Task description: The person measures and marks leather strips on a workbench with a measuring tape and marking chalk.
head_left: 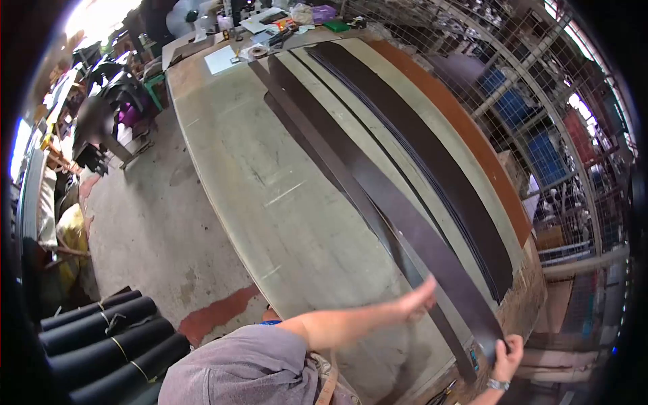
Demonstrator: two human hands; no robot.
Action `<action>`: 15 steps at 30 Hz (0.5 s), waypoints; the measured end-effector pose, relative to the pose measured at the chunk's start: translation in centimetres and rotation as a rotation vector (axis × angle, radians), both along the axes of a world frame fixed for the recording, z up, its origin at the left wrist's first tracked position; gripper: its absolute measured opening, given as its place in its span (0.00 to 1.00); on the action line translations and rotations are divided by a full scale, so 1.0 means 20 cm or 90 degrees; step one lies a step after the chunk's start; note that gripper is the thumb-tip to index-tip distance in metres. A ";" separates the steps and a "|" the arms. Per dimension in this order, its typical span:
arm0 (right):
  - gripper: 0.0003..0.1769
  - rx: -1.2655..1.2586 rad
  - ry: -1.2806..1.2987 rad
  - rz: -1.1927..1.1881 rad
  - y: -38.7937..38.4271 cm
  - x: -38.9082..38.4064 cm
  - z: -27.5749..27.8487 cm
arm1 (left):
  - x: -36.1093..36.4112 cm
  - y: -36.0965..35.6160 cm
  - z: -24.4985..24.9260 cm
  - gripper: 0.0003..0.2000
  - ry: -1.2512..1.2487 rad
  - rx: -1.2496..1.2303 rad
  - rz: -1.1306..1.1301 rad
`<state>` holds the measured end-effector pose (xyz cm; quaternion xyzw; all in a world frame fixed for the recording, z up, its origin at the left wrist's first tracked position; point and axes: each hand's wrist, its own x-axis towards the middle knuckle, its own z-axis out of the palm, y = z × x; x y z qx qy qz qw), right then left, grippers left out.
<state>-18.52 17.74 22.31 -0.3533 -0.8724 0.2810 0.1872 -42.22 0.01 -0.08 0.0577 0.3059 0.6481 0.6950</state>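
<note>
A long bench (270, 202) with a worn, pale green top runs away from the person, with a rust-brown band along its right edge. A wire mesh fence (540, 101) stands close beside that edge, and a stained concrete floor (135, 216) lies off the left edge. Black rolls (108, 337) tied with cord are stacked on the floor near the bench's near left corner. The far end of the bench is crowded with small clutter, among it a white sheet (221, 59) and a purple box (324, 12).

A dark brown strip (405, 223) lies lengthwise on the bench, from the far end to the near right corner. Wider black strips (432, 155) lie beside it, nearer the right edge.

The left arm reaches across the near end of the bench, bare below a grey sleeve and almost straight. The left hand (418, 300) is open, fingers stretched out together, and blurred. It sits just at the strip's left side; whether it touches the strip cannot be told.

The right hand (506, 354), with a watch on its wrist, is at the near right corner. Its fingers are curled tight around the strip's near end, which is lifted a little off the bench
</note>
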 end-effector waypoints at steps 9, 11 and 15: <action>0.12 -0.062 0.029 -0.264 -0.46 0.75 0.26 | -1.58 -0.70 0.23 0.31 -0.147 0.311 0.562; 0.12 -0.088 0.054 -0.279 -0.31 1.15 0.01 | -1.69 -0.86 0.26 0.21 -0.061 0.205 0.583; 0.11 -0.089 -0.010 -0.410 -0.23 1.79 -0.61 | -1.90 -1.16 0.29 0.17 0.060 0.172 0.617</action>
